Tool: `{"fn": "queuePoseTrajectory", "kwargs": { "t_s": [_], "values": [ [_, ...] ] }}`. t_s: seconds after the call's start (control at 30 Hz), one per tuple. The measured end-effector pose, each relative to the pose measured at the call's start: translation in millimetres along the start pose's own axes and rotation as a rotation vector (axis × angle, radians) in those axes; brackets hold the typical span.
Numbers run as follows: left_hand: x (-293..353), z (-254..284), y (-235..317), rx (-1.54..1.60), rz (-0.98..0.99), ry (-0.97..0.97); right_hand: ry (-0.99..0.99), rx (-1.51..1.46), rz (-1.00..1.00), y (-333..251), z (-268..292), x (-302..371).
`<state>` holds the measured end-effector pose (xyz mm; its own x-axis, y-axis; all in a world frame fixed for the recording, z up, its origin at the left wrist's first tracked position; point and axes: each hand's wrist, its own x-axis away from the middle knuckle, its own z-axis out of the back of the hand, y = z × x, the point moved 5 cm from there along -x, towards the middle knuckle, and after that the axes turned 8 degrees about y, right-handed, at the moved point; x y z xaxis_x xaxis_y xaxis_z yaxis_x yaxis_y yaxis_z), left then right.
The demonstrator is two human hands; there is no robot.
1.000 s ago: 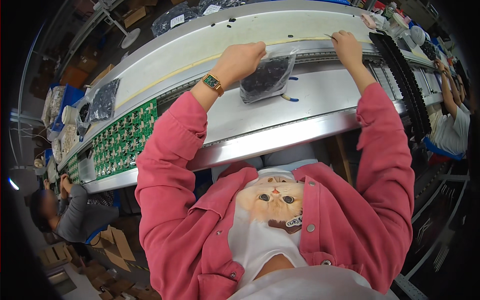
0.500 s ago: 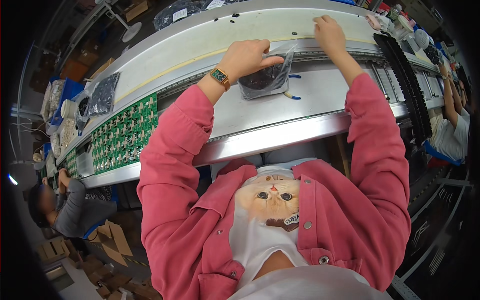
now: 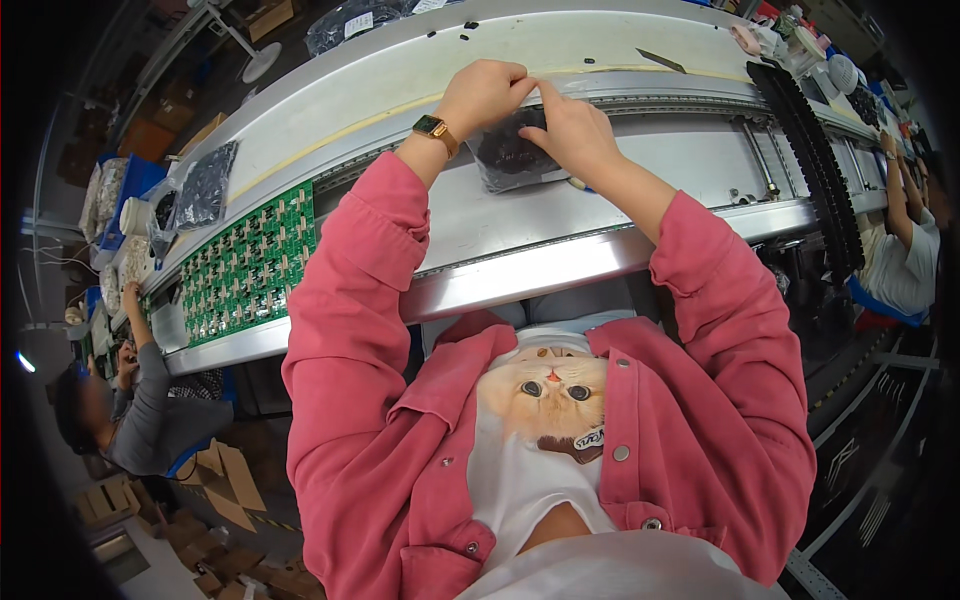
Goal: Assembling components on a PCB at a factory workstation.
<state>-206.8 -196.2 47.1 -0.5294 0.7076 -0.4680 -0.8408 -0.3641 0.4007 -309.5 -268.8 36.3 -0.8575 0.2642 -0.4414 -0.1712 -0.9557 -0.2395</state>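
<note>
Bending in over a clear bag of black parts (image 3: 510, 165), the left hand (image 3: 487, 98) and right hand (image 3: 580, 135) bring their fingertips together, or nearly so, at its upper end. The bag lies on the tabletop (image 3: 465, 222) just below the fingers, its top edge partly hidden by them. Whether the left fingers are closed on the film, I cannot tell. The right thumb and index finger stand wide apart — index tip at the left fingertips, thumb reaching over the bag's face.

Beside the bag, a blue-and-yellow handle end (image 3: 578, 184) shows below the right hand. Beyond the rail lie a thin pointed strip (image 3: 661, 61) and a few small black pieces (image 3: 468, 37). Green circuit boards (image 3: 250, 265) are set to the left — another bag of black parts (image 3: 207, 185) behind them.
</note>
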Motion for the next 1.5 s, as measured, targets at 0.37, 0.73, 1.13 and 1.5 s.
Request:
{"fn": "queuePoseTrajectory", "kwargs": {
  "t_s": [0.37,0.73,1.13,1.5],
  "values": [
    [-3,-11,-2,-0.173,-0.072,0.119,-0.055,-0.003,0.204,-27,-3,23],
    [-6,-21,-2,-0.282,-0.116,0.166,-0.122,0.066,0.296,-19,6,60],
    [11,7,11,-0.181,-0.035,0.004,-0.072,0.096,0.265,-10,15,48],
    [-9,61,-24,0.602,0.447,0.094,0.187,-0.178,0.214,12,103,-41]
  ]
}}
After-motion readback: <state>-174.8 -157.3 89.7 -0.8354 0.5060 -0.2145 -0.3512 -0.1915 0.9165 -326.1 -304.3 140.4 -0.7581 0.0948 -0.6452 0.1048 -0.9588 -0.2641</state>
